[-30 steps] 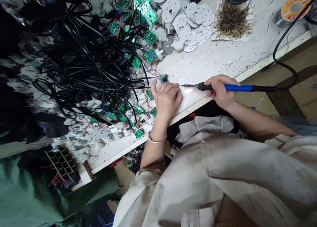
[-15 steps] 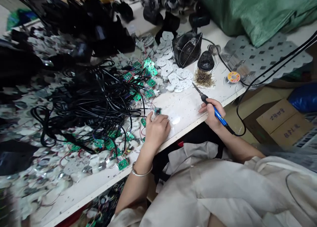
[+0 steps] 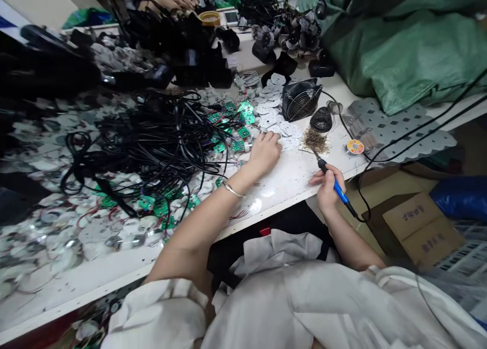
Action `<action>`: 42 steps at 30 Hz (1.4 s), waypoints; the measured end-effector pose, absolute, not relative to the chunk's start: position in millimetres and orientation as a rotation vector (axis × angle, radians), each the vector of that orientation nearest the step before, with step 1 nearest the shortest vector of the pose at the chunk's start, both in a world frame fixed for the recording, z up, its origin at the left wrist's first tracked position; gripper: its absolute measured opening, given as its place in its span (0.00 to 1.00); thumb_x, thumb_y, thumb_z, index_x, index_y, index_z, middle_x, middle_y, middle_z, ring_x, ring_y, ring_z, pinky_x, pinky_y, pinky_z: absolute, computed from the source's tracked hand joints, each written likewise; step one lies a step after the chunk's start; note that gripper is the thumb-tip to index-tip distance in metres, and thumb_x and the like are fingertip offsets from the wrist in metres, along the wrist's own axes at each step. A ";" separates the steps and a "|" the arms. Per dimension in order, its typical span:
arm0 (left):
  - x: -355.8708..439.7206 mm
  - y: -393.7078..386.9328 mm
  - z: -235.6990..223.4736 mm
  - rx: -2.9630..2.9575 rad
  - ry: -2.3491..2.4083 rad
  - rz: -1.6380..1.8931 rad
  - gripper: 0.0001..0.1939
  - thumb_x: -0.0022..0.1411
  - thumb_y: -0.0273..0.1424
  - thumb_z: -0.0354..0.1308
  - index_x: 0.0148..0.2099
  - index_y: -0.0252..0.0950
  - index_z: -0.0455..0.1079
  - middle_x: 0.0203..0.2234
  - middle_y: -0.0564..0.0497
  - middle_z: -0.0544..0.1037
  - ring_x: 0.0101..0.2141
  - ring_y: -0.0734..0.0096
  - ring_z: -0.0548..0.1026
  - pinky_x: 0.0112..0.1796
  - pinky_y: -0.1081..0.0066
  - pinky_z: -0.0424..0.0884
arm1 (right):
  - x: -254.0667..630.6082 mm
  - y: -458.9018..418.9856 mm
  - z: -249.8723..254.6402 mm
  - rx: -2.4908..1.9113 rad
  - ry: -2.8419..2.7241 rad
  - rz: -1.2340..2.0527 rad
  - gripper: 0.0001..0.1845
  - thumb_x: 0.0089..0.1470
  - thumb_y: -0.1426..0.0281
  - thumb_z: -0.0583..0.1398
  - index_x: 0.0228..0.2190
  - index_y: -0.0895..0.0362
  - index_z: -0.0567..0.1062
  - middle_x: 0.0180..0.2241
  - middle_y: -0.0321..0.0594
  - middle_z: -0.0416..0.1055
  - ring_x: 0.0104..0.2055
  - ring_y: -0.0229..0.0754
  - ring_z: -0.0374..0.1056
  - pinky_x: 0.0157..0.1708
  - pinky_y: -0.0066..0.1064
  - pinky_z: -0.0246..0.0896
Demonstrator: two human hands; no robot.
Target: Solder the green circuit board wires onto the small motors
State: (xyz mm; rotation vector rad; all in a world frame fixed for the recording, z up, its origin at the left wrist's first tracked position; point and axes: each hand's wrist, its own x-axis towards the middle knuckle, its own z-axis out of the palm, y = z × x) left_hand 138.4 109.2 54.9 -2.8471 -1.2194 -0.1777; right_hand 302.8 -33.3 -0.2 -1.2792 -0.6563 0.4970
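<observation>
My right hand point(image 3: 327, 193) is closed around the blue handle of a soldering iron point(image 3: 340, 192). The iron's tip points up and left, at the lower edge of a pile of gold-coloured metal shavings point(image 3: 316, 140). Over the front edge of a heap of white round plates point(image 3: 268, 116) reaches my left hand point(image 3: 265, 153), its fingers bent but a little apart. The fingertips touch or hover at the plates; nothing shows held in them. Green circuit boards point(image 3: 238, 145) with thin wires lie just left of that hand.
Black cables point(image 3: 163, 136) are heaped at the left among white parts. A black fan point(image 3: 302, 100), a dark holder point(image 3: 321, 119) and a solder reel point(image 3: 354, 147) stand at the right. A green sack point(image 3: 426, 55) lies behind. Across the table another person's hands point(image 3: 175, 0) are at work.
My left hand has moved from a small wired board near the table edge up and away to the white plates. The iron's tip has come down to the shavings. The view has shifted.
</observation>
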 end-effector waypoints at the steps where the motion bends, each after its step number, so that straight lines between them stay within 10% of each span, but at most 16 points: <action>1: 143.3 117.8 51.7 -2.852 -1.214 -0.176 0.13 0.66 0.23 0.49 0.39 0.33 0.77 0.54 0.37 0.76 0.54 0.46 0.70 0.50 0.50 0.67 | 309.0 -32.5 1.3 -1.289 -0.653 0.495 0.19 0.59 0.53 0.59 0.41 0.55 0.73 0.23 0.28 0.73 0.19 0.36 0.71 0.24 0.31 0.67; 16: 124.4 113.7 32.1 -2.938 -1.068 -0.475 0.11 0.67 0.30 0.47 0.40 0.36 0.72 0.48 0.36 0.78 0.48 0.47 0.73 0.47 0.49 0.68 | 358.7 1.0 4.0 -1.466 -0.693 0.479 0.23 0.55 0.51 0.60 0.39 0.58 0.76 0.21 0.27 0.70 0.18 0.33 0.69 0.22 0.27 0.63; 30: 135.7 117.8 43.5 -3.040 -2.092 -1.263 0.04 0.55 0.28 0.55 0.31 0.37 0.72 0.23 0.54 0.76 0.24 0.71 0.72 0.31 0.71 0.70 | 357.7 -1.5 3.8 -1.592 -0.696 0.367 0.24 0.57 0.51 0.56 0.40 0.58 0.77 0.21 0.27 0.69 0.17 0.31 0.66 0.22 0.26 0.62; 42: 114.6 124.4 38.0 -2.980 -1.433 -0.917 0.18 0.64 0.33 0.47 0.41 0.36 0.79 0.37 0.41 0.82 0.41 0.57 0.80 0.46 0.60 0.76 | 356.7 -1.3 4.0 -1.587 -0.676 0.373 0.21 0.57 0.54 0.57 0.39 0.58 0.77 0.20 0.26 0.68 0.17 0.31 0.66 0.22 0.26 0.61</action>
